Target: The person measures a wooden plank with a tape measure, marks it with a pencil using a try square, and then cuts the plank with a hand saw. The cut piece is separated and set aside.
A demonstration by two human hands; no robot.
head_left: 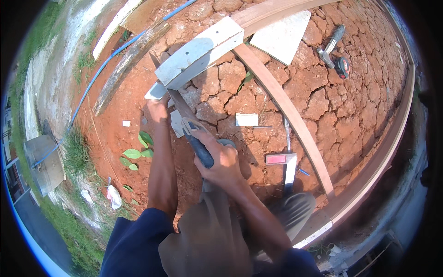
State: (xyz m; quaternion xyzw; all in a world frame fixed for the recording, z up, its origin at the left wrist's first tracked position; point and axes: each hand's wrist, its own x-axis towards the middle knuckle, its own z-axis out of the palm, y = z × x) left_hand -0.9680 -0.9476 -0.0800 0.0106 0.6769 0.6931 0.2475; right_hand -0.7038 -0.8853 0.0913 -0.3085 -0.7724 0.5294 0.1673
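Observation:
My right hand (222,161) is closed round the dark blue grip of a handsaw (183,107). The saw's blade runs up and away to the near end of a white-painted timber beam (200,51), meeting it close to my left hand. My left hand (158,111) is wrapped round the short white end piece (156,91) of that timber, just left of the blade; most of its fingers are hidden under the wood. Whether the end piece is still joined to the beam I cannot tell. Beneath the saw a pale flat offcut (176,123) lies on the soil.
On the cracked red soil lie a hammer (330,48), a tape measure (342,68), a try square (290,168) and a small white block (247,119). A curved-looking timber strip (288,101) crosses on the right. A weathered plank (129,69) and blue hose (99,78) lie left.

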